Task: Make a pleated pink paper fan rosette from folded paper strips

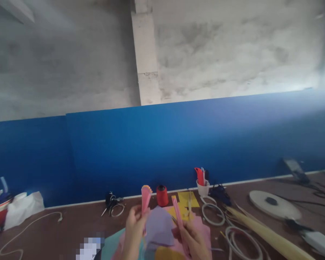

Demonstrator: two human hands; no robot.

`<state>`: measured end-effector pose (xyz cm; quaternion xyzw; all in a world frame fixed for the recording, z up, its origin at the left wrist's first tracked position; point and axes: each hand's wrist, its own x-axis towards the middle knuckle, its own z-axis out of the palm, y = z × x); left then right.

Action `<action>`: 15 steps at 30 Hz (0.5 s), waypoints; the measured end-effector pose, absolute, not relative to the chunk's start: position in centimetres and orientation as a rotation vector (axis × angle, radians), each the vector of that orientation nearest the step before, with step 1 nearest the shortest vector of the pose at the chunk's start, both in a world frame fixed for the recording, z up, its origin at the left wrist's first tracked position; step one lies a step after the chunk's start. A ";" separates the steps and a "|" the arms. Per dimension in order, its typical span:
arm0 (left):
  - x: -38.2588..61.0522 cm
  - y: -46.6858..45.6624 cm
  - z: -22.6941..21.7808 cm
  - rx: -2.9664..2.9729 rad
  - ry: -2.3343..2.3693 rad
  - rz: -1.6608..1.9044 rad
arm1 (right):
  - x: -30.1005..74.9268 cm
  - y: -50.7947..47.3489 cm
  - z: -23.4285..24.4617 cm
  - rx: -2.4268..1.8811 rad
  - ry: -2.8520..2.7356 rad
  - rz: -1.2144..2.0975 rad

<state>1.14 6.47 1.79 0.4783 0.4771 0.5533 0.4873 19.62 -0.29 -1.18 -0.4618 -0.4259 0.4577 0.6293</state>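
My left hand [135, 224] is closed around a pink rolled or folded paper piece [145, 200] with a scalloped, yellow-orange top edge, held upright. In my right hand [192, 238] is a narrow pink paper strip [176, 209] with a yellow tip, tilted slightly. A thin dark pointed tool shows by the right fingers; its kind is unclear. Below and between the hands lie a purple paper sheet [159, 225], a pink sheet [203, 229], a teal sheet [111, 245] and yellow paper [193, 199]. The two held pieces are apart from each other.
A red thread spool [162, 196] stands behind the papers, with a white cup [203, 188] of pens to its right. Keys [113, 202] lie left. Coiled tubing [213, 215], a long straw-coloured bundle [268, 233] and a white disc [274, 206] occupy the right. A blue partition [151, 148] rises behind.
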 end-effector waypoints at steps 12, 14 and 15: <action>4.3 2.0 -4.0 1.394 1.134 1.387 | 14.0 1.4 -0.5 -0.949 -0.807 0.991; 4.8 1.6 -4.6 1.478 1.064 1.404 | 13.9 1.5 -1.4 -0.921 -0.756 1.026; 5.0 1.4 -4.7 1.492 1.050 1.411 | 14.0 1.4 -1.9 -0.919 -0.734 1.027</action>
